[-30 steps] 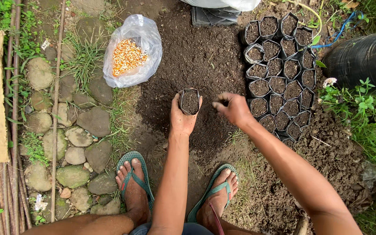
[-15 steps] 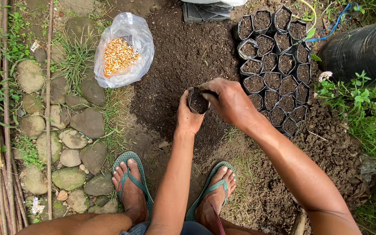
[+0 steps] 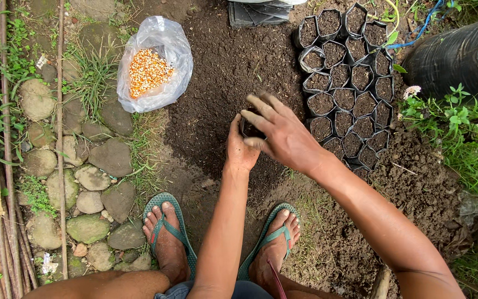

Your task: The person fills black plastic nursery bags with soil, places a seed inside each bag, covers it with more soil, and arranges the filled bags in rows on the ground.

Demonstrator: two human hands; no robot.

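My left hand [image 3: 240,150] grips a small black seedling bag filled with soil [image 3: 248,130], held above a patch of dark loose soil [image 3: 228,77]. My right hand [image 3: 280,133] lies over the top of that bag with its fingers spread, hiding most of it. Just to the right stands a cluster of several filled black seedling bags [image 3: 347,83], packed side by side. A clear plastic bag of yellow corn kernels [image 3: 151,65] lies open on the ground to the upper left.
My feet in green flip-flops [image 3: 168,232] stand below the hands. Rounded stones [image 3: 106,160] and bamboo sticks [image 3: 61,138] line the left. A stack of flat black bags [image 3: 258,12] lies at the top, black plastic sheeting [image 3: 460,55] and weeds at the right.
My right hand has moved left from beside the bag onto its top and spread its fingers. My left hand still grips the bag, shifted slightly right.
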